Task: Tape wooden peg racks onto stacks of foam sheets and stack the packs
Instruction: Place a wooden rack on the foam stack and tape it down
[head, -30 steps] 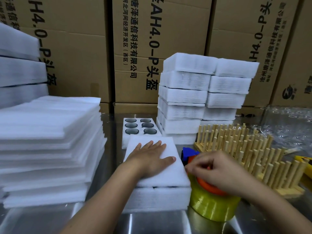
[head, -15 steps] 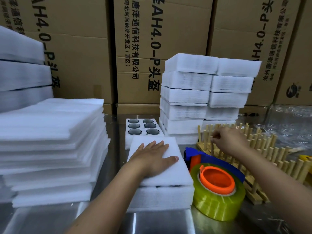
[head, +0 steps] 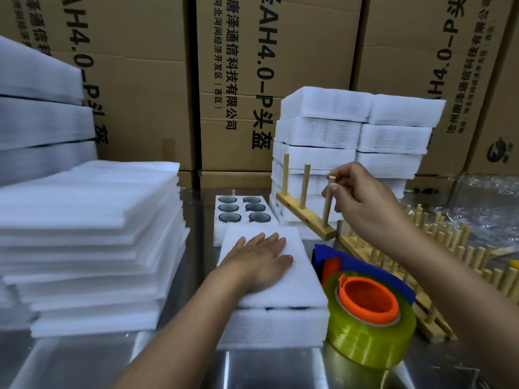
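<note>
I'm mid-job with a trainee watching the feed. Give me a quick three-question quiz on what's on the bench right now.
1. True or false: the left hand lies flat, fingers straight, on top of the foam stack.
2. What does the right hand pinch?
A. a loose foam sheet
B. one peg of the wooden peg rack, held up off the bench
C. a pair of scissors
3. Fill in: the tape roll beside the foam stack is yellow, and its core is ____.

Key: 1 true; 2 B; 3 orange.
</note>
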Available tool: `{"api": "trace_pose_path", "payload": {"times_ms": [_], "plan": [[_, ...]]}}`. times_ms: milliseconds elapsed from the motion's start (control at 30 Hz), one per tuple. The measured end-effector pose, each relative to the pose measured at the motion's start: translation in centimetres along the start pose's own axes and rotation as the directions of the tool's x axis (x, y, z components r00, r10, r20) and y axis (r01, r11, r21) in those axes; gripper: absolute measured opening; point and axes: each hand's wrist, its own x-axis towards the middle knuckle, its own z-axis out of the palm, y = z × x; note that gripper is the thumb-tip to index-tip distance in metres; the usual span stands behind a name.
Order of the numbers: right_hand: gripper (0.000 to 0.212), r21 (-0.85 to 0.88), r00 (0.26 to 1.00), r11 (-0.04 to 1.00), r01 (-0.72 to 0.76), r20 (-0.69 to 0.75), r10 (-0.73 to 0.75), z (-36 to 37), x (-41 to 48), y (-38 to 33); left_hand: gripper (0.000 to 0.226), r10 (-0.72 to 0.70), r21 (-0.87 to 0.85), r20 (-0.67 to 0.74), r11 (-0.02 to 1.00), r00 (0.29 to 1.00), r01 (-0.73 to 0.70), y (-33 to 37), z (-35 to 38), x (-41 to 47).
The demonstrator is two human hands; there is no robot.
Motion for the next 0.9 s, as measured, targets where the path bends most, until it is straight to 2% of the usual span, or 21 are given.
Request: {"api": "trace_pose_path", "payload": {"times_ms": [167,267,367,467,533,600,700,767,833,900], "plan": [[0.016,-0.176,0.994,0.980,0.095,-0.036,-0.103,1.4,-3.2,-2.6,0.056,0.004,0.019,-0.005,1.000,1.000,-0.004,0.1,0.1,0.0],[0.015,-0.210,0.987,0.964,0.160,0.007,-0.162,2.9,-4.7,-2.8,0.058,0.005,0.040,0.005,0.999,1.000,-0.005,0.2,-0.1,0.0],[0.019,-0.131,0.964,0.956,0.262,0.071,-0.255,4.2,-5.4,-2.5,0.055,0.042,0.044,-0.002,0.998,0.999,-0.042,0.7,-0.5,-0.3],[0.020,0.042,0.959,0.962,0.272,0.071,-0.274,4.9,-5.8,-1.6,0.035,0.082,-0.071,-0.067,0.994,0.994,-0.087,0.8,-0.8,-0.9],[0.013,0.091,0.979,0.975,0.204,-0.028,-0.203,5.1,-6.0,-0.7,0.044,0.076,-0.076,-0.065,0.994,0.995,-0.081,0.6,-0.7,-0.9],[0.015,0.063,0.996,0.996,0.065,-0.071,-0.061,5.1,-5.9,0.2,0.058,0.044,0.013,-0.027,0.999,0.999,-0.044,0.3,-0.5,-0.4],[0.033,-0.094,0.988,0.988,-0.125,0.082,0.133,5.4,-5.5,1.3,0.061,0.019,-0.004,-0.010,1.000,1.000,-0.019,0.1,-0.3,-0.1],[0.038,-0.166,0.957,0.970,-0.175,0.203,0.208,5.4,-5.4,1.3,0.062,0.019,-0.028,-0.009,0.999,1.000,-0.019,0.1,-0.3,0.0],[0.026,-0.146,0.940,0.971,-0.187,0.260,0.220,5.4,-5.1,1.3,0.066,0.022,-0.074,-0.015,0.997,1.000,-0.023,0.0,-0.4,0.0],[0.016,-0.097,0.921,0.969,-0.228,0.302,0.247,5.1,-4.8,1.3,0.069,0.002,-0.219,-0.049,0.976,0.999,-0.013,-0.6,-0.6,0.0]]}}
